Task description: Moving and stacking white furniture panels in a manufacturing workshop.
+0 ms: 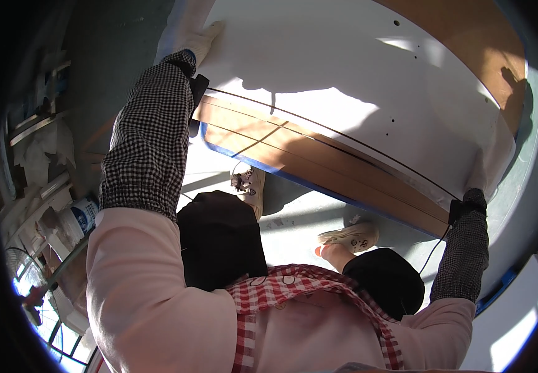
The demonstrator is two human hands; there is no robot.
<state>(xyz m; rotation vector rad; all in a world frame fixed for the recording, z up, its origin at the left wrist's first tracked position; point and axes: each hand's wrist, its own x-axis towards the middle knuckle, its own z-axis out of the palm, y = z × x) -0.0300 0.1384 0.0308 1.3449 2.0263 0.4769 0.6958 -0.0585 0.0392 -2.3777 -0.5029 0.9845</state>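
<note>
From the head view, we saw both hands on a large white panel (343,74) that lay flat in front of us, its near edge showing bare wood layers and a strip of blue tape. Our left hand (202,38), in a pale glove, was pressed flat on the panel's far left edge, its fingers together and stretched out rather than wrapped around anything. Our right hand (489,163), also gloved, was at the panel's right end; we could not tell whether its fingers were curled over the edge or only resting there. Checked sleeve covers (148,143) ran from the wrists up over pink sleeves.

We judged that shifting such a wide board asked for even pressure from both sides, hands well apart as they were, so it would not twist or slip; the thin black lines (319,133) running along the near edge were best kept free of it.

Below, our shoes (350,237) stood on a pale grey floor (300,217) in strong sunlight, close under the panel's near edge. A white tub with a blue label (86,216) and a clutter of boards and scraps (36,161) sat on the left, and another white sheet (517,323) lay at the near right.
</note>
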